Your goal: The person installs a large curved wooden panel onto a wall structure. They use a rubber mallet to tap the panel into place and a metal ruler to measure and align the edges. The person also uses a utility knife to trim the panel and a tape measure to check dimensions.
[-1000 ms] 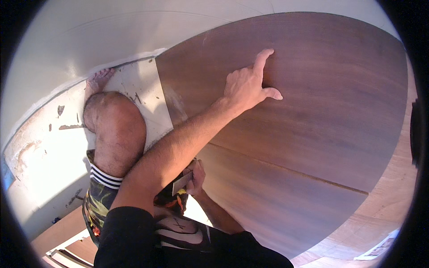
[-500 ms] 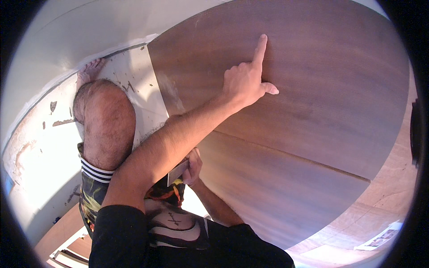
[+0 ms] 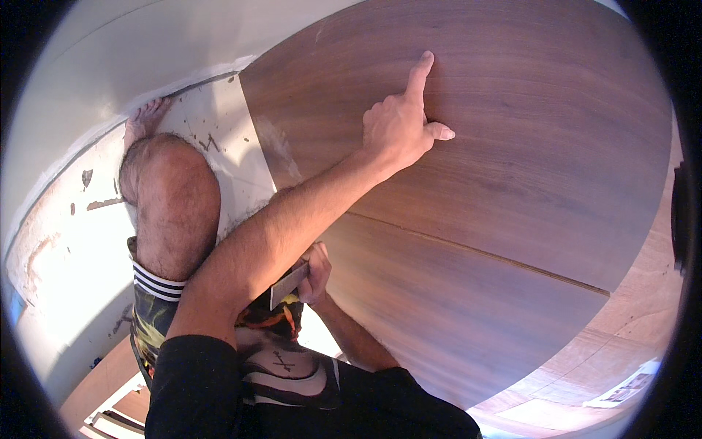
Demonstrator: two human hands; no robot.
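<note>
My left hand (image 3: 398,132) lies against the brown wood-grain panel (image 3: 548,161). Its index finger and thumb are stretched out on the surface, the other fingers bent, and nothing is in it. Closer to my body, partly behind my left forearm, my right hand (image 3: 316,276) is closed on a flat grey metal blade (image 3: 288,286), which looks like a scraper. The forearm and my clothes hide part of it, so its exact kind is unclear. A narrow seam (image 3: 482,254) runs across the panel, to the right of both hands.
A pale, stained floor strip (image 3: 95,234) lies on the left, under my bent leg (image 3: 175,205) and bare foot. A light curved wall (image 3: 161,51) borders it. Lighter plywood (image 3: 585,351) and a printed sheet (image 3: 625,386) are at the lower right.
My left hand has shifted slightly up and left over the panel, its thumb a little higher. The grey blade has turned slightly in my right hand, showing more of its face.
</note>
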